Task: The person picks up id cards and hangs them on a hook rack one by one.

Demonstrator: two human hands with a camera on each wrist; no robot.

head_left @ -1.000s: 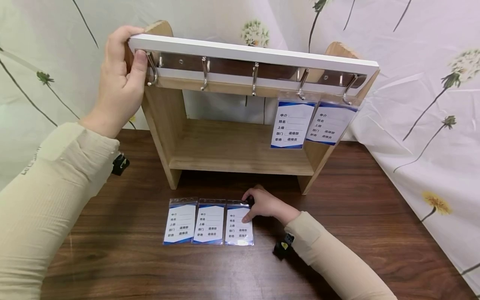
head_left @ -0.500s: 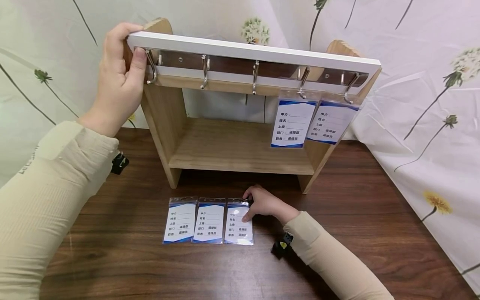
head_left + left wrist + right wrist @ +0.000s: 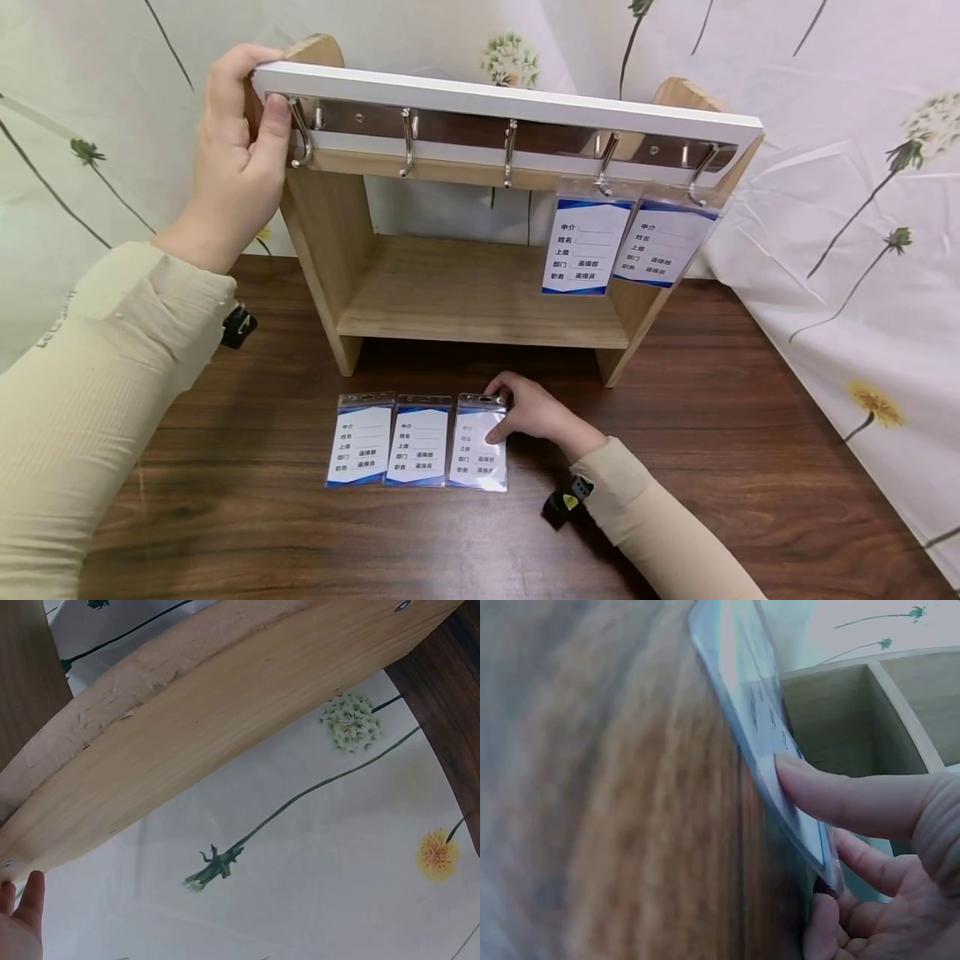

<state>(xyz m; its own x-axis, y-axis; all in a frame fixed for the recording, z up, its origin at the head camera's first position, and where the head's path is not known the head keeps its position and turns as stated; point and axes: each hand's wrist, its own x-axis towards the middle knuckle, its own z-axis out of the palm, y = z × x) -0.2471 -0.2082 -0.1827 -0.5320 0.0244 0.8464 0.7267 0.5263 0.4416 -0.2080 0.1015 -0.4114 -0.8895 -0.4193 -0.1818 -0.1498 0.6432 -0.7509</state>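
My left hand (image 3: 240, 171) grips the left end of the white hook rail (image 3: 510, 102) on a wooden shelf, thumb in front; in the left wrist view only some of its fingertips (image 3: 31, 900) show, by the wooden side panel (image 3: 195, 727). My right hand (image 3: 536, 408) pinches the top right of a clear badge holder (image 3: 477, 462), the rightmost of three in a row on the table. In the right wrist view the thumb lies on the badge holder's face (image 3: 765, 742), fingers behind it, and its edge is raised off the wood.
Two badge holders, the middle one (image 3: 417, 450) and the left one (image 3: 362, 446), lie flat. Two more hang at the right: one badge (image 3: 587, 246) and another badge (image 3: 663, 247) under metal hooks (image 3: 510, 154). A floral cloth (image 3: 825, 208) stands behind the dark wood table (image 3: 300, 542).
The rightmost badge holder's top end has lifted and shifted slightly right in my right hand's pinch. My left hand stays on the rail.
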